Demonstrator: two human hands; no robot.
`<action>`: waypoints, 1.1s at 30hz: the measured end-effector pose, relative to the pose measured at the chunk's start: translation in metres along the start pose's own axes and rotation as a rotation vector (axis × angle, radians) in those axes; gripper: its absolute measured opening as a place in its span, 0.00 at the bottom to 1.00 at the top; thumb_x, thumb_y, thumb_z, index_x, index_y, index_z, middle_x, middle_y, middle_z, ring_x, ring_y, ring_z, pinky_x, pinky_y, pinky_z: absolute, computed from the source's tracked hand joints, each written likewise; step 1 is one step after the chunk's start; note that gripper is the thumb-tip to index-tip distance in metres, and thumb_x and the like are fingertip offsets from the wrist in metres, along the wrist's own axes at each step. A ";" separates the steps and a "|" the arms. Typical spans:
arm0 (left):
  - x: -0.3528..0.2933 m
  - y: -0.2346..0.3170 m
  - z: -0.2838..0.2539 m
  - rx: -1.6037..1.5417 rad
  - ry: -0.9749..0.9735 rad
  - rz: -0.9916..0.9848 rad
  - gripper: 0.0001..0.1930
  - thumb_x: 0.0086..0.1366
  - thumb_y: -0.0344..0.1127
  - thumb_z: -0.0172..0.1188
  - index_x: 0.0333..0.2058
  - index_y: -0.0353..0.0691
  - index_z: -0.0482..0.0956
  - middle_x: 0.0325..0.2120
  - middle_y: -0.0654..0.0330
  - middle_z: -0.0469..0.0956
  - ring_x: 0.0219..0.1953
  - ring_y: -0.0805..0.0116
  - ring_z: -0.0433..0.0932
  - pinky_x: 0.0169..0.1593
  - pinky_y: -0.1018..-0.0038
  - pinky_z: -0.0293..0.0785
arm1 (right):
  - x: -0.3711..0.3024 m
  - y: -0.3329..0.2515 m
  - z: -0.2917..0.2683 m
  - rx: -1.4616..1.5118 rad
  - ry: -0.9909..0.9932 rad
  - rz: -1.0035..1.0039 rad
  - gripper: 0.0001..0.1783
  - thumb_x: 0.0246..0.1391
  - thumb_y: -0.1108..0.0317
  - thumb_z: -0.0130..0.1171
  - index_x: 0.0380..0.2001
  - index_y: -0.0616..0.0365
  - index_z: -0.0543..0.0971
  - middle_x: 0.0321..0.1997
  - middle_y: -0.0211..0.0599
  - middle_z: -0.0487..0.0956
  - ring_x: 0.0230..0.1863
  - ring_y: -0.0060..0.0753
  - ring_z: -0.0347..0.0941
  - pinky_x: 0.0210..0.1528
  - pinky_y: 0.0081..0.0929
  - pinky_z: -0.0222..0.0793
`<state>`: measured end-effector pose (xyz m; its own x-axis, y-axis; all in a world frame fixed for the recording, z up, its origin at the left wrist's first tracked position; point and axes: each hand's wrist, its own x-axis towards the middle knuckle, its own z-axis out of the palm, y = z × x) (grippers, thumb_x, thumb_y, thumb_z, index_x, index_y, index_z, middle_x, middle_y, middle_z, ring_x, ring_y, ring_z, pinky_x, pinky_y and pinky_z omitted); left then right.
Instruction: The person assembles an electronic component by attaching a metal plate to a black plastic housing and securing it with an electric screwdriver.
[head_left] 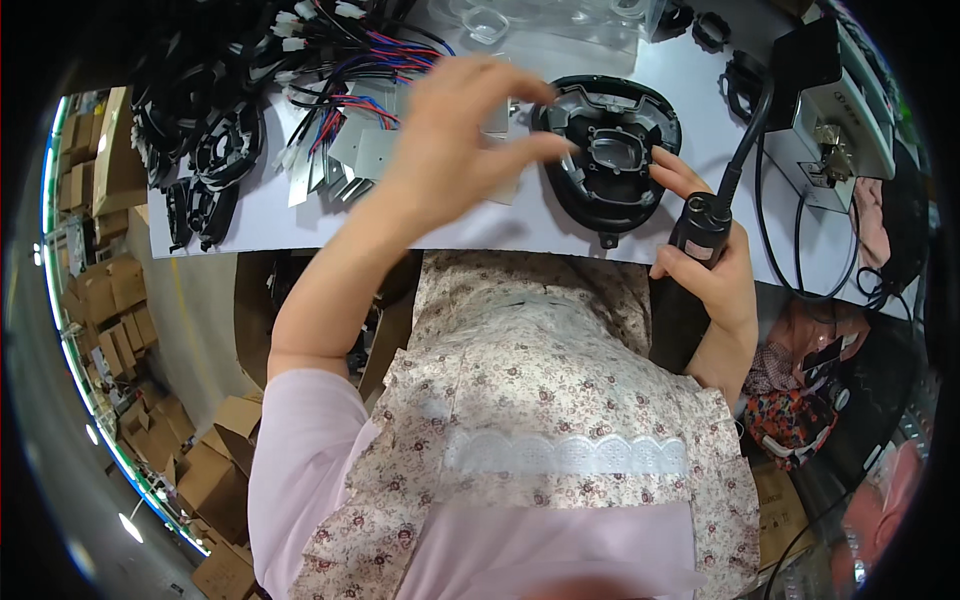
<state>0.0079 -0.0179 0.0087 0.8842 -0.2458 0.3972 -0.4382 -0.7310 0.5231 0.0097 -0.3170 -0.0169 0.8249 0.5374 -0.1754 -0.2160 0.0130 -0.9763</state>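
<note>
From where I stand, the nearest trouble is at the front lip of the white bench (pixel 480 232): the black oval plastic housing (pixel 612 216) lies close to that edge, its small tab toward the person's floral apron (pixel 560 360), so a careless push could tip it off. The black cylindrical handheld tool (pixel 706 225) sits just beside the housing's right rim; if the grip slackens, it could drop and scuff the clear window (pixel 616 152) in the middle. Farther out, the black cable (pixel 752 140) rises from the tool toward the grey metal box (pixel 808 125), and a snag there could jerk the tool sideways. Beyond the left arm, the tangled red, blue and black wires (pixel 385 55) and flat silver metal plates (pixel 360 150) lie close enough for a sleeveless forearm to sweep them.

As for pose, the right hand (pixel 728 275) is closed around the tool, thumb in front, other fingertips seeming to meet the housing's rim; I cannot see the working end. The left hand (pixel 450 130), blurred, hangs with thumb and forefinger spread wide by the left rim, apparently empty; whether it touches, I can't tell.
</note>
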 end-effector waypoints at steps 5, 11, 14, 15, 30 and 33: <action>-0.042 -0.019 -0.072 0.249 -0.262 -0.223 0.21 0.47 0.35 0.74 0.41 0.42 0.82 0.40 0.60 0.80 0.46 0.57 0.75 0.52 0.63 0.69 | 0.000 0.000 -0.005 -0.009 -0.017 -0.029 0.34 0.44 0.77 0.63 0.60 0.66 0.75 0.73 0.46 0.65 0.39 0.18 0.77 0.34 0.17 0.75; -0.051 -0.025 -0.088 0.215 -0.342 -0.288 0.28 0.44 0.30 0.73 0.48 0.45 0.79 0.45 0.59 0.77 0.50 0.56 0.74 0.56 0.61 0.67 | 0.004 0.000 -0.007 -0.005 -0.065 -0.047 0.33 0.45 0.75 0.64 0.59 0.68 0.75 0.73 0.51 0.63 0.38 0.21 0.79 0.32 0.19 0.76; -0.049 -0.030 -0.090 0.127 -0.363 -0.373 0.28 0.45 0.30 0.73 0.49 0.43 0.78 0.46 0.59 0.77 0.49 0.57 0.75 0.56 0.64 0.67 | 0.004 -0.002 -0.009 -0.020 -0.073 -0.028 0.33 0.44 0.74 0.64 0.58 0.68 0.76 0.73 0.51 0.64 0.37 0.20 0.79 0.32 0.18 0.76; -0.049 -0.032 -0.090 0.131 -0.355 -0.373 0.28 0.45 0.30 0.72 0.49 0.42 0.78 0.45 0.59 0.77 0.49 0.57 0.74 0.56 0.64 0.67 | 0.004 -0.002 -0.009 -0.023 -0.071 -0.030 0.33 0.44 0.74 0.64 0.58 0.68 0.76 0.73 0.52 0.64 0.37 0.20 0.79 0.32 0.18 0.75; 0.008 0.032 0.031 0.152 -0.120 0.006 0.29 0.48 0.48 0.77 0.48 0.43 0.82 0.41 0.60 0.75 0.44 0.57 0.72 0.48 0.63 0.66 | 0.003 -0.001 -0.009 0.090 -0.045 0.031 0.35 0.41 0.74 0.65 0.59 0.66 0.76 0.72 0.54 0.64 0.42 0.23 0.79 0.36 0.18 0.77; 0.012 0.032 0.041 0.165 -0.115 0.010 0.25 0.49 0.47 0.76 0.44 0.43 0.82 0.39 0.62 0.75 0.42 0.58 0.71 0.46 0.63 0.64 | 0.002 0.001 -0.010 0.105 -0.045 0.034 0.35 0.42 0.74 0.66 0.59 0.65 0.76 0.71 0.53 0.65 0.40 0.22 0.79 0.35 0.18 0.76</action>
<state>0.0112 -0.0702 -0.0005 0.8969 -0.3172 0.3081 -0.4225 -0.8206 0.3850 0.0159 -0.3244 -0.0191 0.7921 0.5766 -0.2000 -0.2993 0.0814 -0.9507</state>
